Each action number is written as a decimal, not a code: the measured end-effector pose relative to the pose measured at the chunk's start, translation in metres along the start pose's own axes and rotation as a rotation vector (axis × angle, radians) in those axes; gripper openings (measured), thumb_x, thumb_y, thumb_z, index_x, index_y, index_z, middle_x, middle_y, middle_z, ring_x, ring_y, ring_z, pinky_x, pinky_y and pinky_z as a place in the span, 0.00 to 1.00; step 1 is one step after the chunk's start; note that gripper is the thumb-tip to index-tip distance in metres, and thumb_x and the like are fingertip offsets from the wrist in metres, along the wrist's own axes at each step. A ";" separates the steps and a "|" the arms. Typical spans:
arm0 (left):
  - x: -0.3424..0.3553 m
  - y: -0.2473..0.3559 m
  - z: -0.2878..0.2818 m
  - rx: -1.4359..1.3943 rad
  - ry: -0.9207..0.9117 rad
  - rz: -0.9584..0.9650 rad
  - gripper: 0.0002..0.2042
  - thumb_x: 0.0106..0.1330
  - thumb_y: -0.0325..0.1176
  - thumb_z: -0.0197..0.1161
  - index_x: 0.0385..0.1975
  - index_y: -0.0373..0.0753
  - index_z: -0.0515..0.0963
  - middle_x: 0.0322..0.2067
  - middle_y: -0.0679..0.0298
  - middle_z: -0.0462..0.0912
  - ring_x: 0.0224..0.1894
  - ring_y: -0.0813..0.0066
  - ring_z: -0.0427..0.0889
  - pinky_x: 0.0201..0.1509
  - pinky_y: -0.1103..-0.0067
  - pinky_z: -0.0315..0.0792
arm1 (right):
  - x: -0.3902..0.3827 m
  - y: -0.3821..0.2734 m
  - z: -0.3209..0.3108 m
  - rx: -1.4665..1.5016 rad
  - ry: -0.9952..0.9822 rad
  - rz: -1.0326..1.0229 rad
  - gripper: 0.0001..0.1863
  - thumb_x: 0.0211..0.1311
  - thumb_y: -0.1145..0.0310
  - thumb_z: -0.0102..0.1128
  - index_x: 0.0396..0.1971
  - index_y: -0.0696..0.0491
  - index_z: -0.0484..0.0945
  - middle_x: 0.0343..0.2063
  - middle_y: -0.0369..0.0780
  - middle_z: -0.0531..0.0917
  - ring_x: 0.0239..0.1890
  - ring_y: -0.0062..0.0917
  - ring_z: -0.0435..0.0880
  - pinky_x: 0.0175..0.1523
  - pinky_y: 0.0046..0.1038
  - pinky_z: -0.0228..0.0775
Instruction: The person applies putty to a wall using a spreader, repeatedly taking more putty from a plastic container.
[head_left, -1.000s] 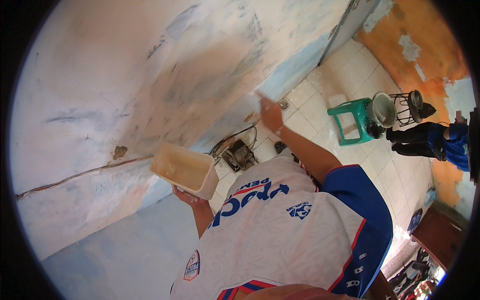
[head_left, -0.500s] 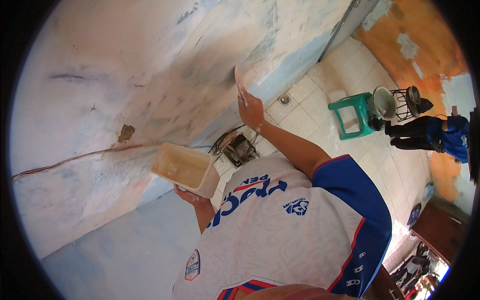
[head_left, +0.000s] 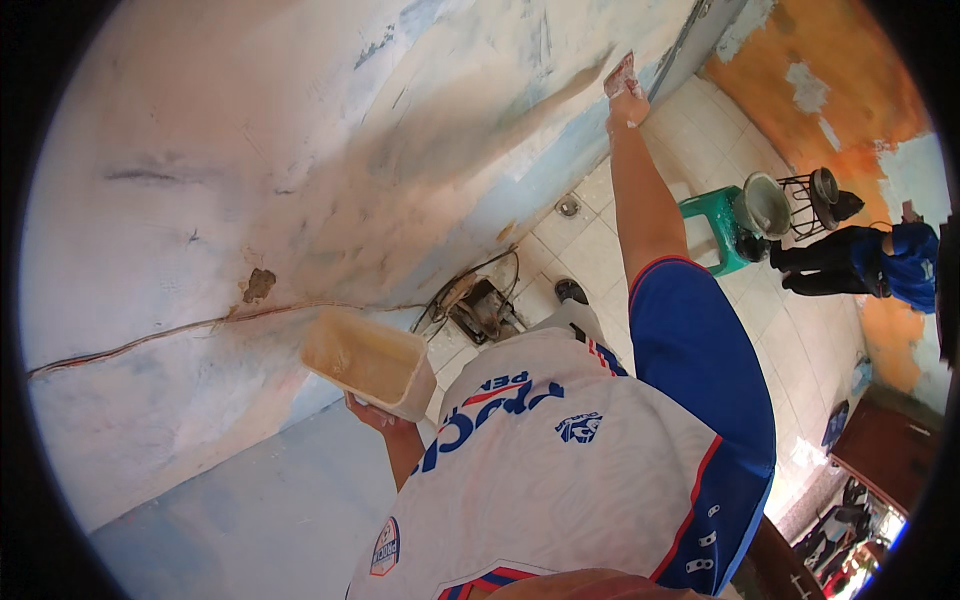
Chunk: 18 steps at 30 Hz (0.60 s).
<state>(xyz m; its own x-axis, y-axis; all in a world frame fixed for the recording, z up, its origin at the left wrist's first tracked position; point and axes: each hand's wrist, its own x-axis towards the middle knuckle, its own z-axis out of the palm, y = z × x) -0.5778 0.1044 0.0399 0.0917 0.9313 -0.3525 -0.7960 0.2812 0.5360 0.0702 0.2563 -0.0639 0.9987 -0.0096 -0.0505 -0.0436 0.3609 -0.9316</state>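
My left hand (head_left: pixel 372 411) is closed under a cream rectangular plastic tub (head_left: pixel 412 380), which tilts beside the wall; a pale residue coats its inside. Stretched far out to the right, my right hand (head_left: pixel 629 106) grips a flat reddish putty scraper (head_left: pixel 621 74) at the wall's surface. White smears mark the fingers and wrist. The wall (head_left: pixel 330 200) is patchy, pale cream and blue with dark scuffs, and a small broken hole (head_left: pixel 260 285) shows in it.
A cable (head_left: pixel 150 336) runs along the wall toward a dark open box (head_left: pixel 485 308) on the floor. On the right stand a green stool (head_left: pixel 712 205), a grey bucket (head_left: pixel 764 205) and a black metal stand (head_left: pixel 800 200). Another person in blue (head_left: pixel 905 265) is near the orange wall (head_left: pixel 840 90).
My right hand has swept away along the wall toward the upper right, the arm now stretched out. My left hand and the tub have barely moved. My shoe has come into view.
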 end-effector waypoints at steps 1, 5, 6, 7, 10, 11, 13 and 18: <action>-0.003 -0.003 0.006 0.012 0.018 0.010 0.24 0.73 0.49 0.44 0.60 0.39 0.69 0.59 0.60 0.76 0.59 0.62 0.75 0.64 0.64 0.69 | 0.003 0.005 0.002 -0.170 -0.046 -0.276 0.08 0.64 0.71 0.55 0.35 0.59 0.82 0.36 0.43 0.86 0.35 0.29 0.84 0.38 0.31 0.73; -0.014 -0.020 0.011 0.102 0.133 0.125 0.24 0.73 0.48 0.43 0.60 0.39 0.69 0.56 0.59 0.76 0.56 0.62 0.75 0.62 0.64 0.70 | -0.087 0.004 0.006 -0.959 -0.494 -0.537 0.09 0.62 0.66 0.57 0.30 0.56 0.81 0.28 0.50 0.84 0.27 0.44 0.84 0.32 0.41 0.74; -0.016 -0.029 0.026 0.149 0.131 0.158 0.24 0.73 0.48 0.43 0.59 0.38 0.69 0.51 0.60 0.80 0.50 0.64 0.79 0.58 0.66 0.73 | -0.122 0.008 -0.002 -0.822 -0.507 -0.619 0.09 0.61 0.65 0.57 0.31 0.54 0.81 0.20 0.48 0.81 0.22 0.47 0.81 0.31 0.42 0.73; -0.017 -0.036 0.039 0.210 0.134 0.187 0.24 0.73 0.48 0.42 0.59 0.38 0.70 0.46 0.61 0.83 0.44 0.67 0.83 0.55 0.67 0.76 | -0.156 0.008 -0.017 -0.670 -0.588 -0.605 0.09 0.62 0.65 0.57 0.33 0.54 0.80 0.19 0.49 0.80 0.22 0.47 0.80 0.31 0.42 0.73; -0.017 -0.051 0.063 0.139 0.144 0.181 0.23 0.73 0.47 0.41 0.54 0.36 0.71 0.22 0.67 0.79 0.18 0.77 0.74 0.38 0.76 0.78 | -0.243 -0.006 -0.079 -0.657 -0.913 -0.419 0.15 0.63 0.69 0.56 0.49 0.54 0.77 0.30 0.50 0.83 0.32 0.47 0.82 0.38 0.43 0.74; -0.016 -0.057 0.072 0.111 0.178 0.186 0.23 0.73 0.47 0.40 0.53 0.36 0.72 0.15 0.69 0.76 0.11 0.79 0.70 0.33 0.79 0.78 | -0.252 -0.015 -0.095 -0.627 -1.076 -0.338 0.21 0.63 0.70 0.54 0.56 0.56 0.73 0.37 0.51 0.84 0.38 0.48 0.82 0.44 0.43 0.75; -0.012 -0.073 0.097 0.055 0.249 0.194 0.22 0.73 0.47 0.40 0.51 0.36 0.73 0.09 0.71 0.70 0.05 0.81 0.62 0.27 0.82 0.76 | -0.240 -0.010 -0.115 -0.550 -1.109 -0.473 0.22 0.64 0.69 0.53 0.58 0.55 0.73 0.37 0.52 0.84 0.37 0.48 0.83 0.44 0.44 0.75; -0.009 -0.112 0.089 0.078 0.096 0.194 0.22 0.73 0.46 0.41 0.51 0.36 0.73 0.23 0.65 0.80 0.22 0.75 0.79 0.36 0.74 0.79 | -0.061 0.022 -0.085 -0.624 -0.516 -0.385 0.15 0.68 0.67 0.50 0.49 0.54 0.78 0.36 0.53 0.83 0.35 0.51 0.83 0.41 0.46 0.74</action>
<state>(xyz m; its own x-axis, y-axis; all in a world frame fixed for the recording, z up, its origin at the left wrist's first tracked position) -0.4365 0.0854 0.0516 -0.1190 0.9444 -0.3066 -0.7442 0.1196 0.6571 0.0061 0.1854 -0.1120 0.8286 0.4492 0.3342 0.4407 -0.1550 -0.8842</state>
